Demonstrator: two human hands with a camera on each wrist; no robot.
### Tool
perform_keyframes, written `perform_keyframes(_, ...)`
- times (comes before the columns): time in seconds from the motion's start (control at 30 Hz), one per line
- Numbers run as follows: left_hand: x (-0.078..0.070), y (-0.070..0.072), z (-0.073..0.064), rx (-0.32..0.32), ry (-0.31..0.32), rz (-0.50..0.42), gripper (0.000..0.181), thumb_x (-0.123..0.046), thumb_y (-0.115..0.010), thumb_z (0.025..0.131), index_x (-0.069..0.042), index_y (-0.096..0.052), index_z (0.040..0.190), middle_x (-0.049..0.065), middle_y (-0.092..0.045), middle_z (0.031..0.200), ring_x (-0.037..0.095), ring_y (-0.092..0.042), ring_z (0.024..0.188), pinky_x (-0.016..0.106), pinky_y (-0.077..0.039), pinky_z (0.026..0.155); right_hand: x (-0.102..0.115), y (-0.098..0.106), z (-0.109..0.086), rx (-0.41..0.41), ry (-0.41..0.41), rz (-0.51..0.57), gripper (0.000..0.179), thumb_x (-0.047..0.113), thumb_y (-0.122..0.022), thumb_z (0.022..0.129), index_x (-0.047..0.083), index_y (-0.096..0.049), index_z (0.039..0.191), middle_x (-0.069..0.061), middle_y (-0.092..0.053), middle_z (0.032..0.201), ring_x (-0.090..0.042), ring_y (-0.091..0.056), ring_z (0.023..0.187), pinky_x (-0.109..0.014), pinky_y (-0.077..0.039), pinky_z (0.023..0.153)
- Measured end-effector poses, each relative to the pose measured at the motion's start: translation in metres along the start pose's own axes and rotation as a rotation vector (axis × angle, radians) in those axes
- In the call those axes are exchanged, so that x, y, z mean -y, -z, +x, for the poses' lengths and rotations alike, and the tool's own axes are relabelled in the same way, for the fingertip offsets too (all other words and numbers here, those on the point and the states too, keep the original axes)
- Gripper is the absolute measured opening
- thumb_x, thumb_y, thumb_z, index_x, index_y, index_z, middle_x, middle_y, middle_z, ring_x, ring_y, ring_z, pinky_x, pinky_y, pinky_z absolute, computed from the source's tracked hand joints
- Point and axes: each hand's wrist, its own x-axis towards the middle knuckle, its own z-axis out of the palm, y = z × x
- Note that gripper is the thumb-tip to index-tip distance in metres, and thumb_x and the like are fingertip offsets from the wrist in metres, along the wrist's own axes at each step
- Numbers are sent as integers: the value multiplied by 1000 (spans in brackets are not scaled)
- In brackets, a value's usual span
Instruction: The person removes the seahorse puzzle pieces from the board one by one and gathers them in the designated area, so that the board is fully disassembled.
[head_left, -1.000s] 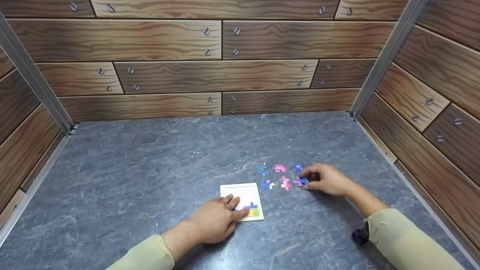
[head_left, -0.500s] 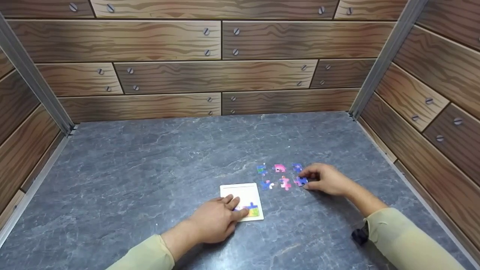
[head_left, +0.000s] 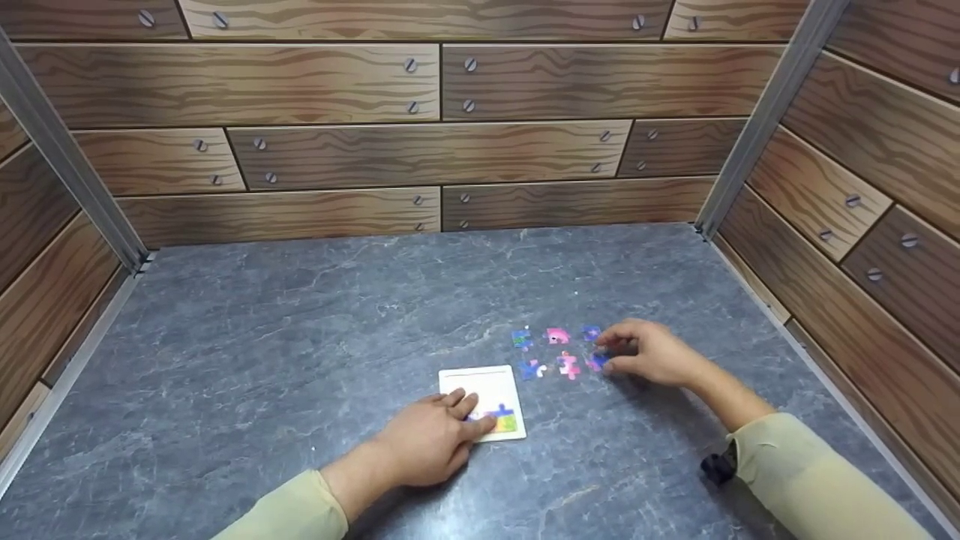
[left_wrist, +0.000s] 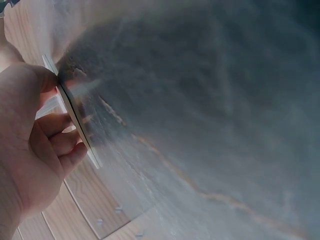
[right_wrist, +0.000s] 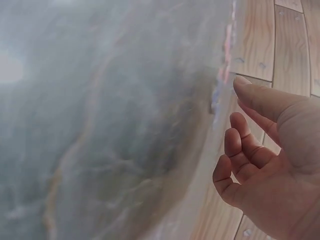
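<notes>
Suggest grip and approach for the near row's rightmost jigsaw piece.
Probably pinch the blue jigsaw piece by its near and far edges, from above on the right: it looks thin and flat on the table, a pink jigsaw piece sits on its left, and the right hand is on its right.

A low spread of puzzle pieces point(head_left: 568, 366) sits just left of the right hand's point(head_left: 651, 355) fingertips, though a hand could pass over it. Beyond those fingers, the table point(head_left: 322, 315) gives wide room up to the back wall point(head_left: 337, 157). The left hand point(head_left: 429, 436) bars the tray's point(head_left: 495, 386) near left part; bare tray lies past its fingertips.
</notes>
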Motion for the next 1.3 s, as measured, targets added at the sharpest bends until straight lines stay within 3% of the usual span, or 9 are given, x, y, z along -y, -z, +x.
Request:
perform_keyframes(0.2, 1, 2, -1, 10, 8, -25, 49, -26, -50, 110, -27, -53, 159, 18, -52, 158, 35, -51, 145, 45, -42, 119, 23, -1, 5, -8, 87, -49, 31, 13, -85, 90, 3, -77, 118, -12, -73, 111, -31, -66, 101, -43, -54, 84)
perform_keyframes(0.3, 3, 2, -2, -20, -9, -29, 48, -24, -52, 110, -25, -55, 157, 19, -55, 155, 37, -53, 143, 45, -44, 117, 36, -5, 8, -1, 108, -59, 31, 13, -85, 90, 4, -77, 119, -12, -73, 111, -32, -66, 101, -42, -53, 85)
perform_keyframes(0.5, 6, 5, -4, -93, -34, -34, 46, -24, -56, 108, -18, -59, 153, 20, -59, 151, 39, -56, 139, 47, -46, 115, 59, -16, 15, 24, 143, -42, 32, 13, -84, 91, 8, -77, 121, -11, -73, 112, -36, -68, 104, -52, -55, 88)
perform_keyframes(0.7, 16, 11, -8, -108, 18, -67, 49, -31, -57, 108, -12, -60, 152, 21, -57, 152, 42, -56, 139, 50, -45, 116, 81, -28, 22, 58, 194, -27, 30, 13, -84, 91, 10, -77, 120, -5, -73, 112, -33, -68, 104, -53, -55, 89)
perform_keyframes(0.97, 33, 14, -13, -40, 77, -132, 60, -40, -62, 105, -7, -55, 155, 21, -54, 155, 41, -51, 143, 54, -41, 118, 103, -52, 29, 151, 241, 13, 32, 14, -84, 91, 6, -77, 121, -8, -73, 115, -33, -69, 108, -56, -56, 95)
perform_keyframes(1.3, 39, 13, -16, 20, 93, -130, 63, -47, -64, 104, -5, -58, 150, 19, -54, 156, 40, -48, 146, 53, -41, 118, 126, -85, 41, 245, 310, -63, 31, 17, -82, 91, 10, -78, 121, -3, -73, 113, -23, -68, 106, -43, -56, 94)
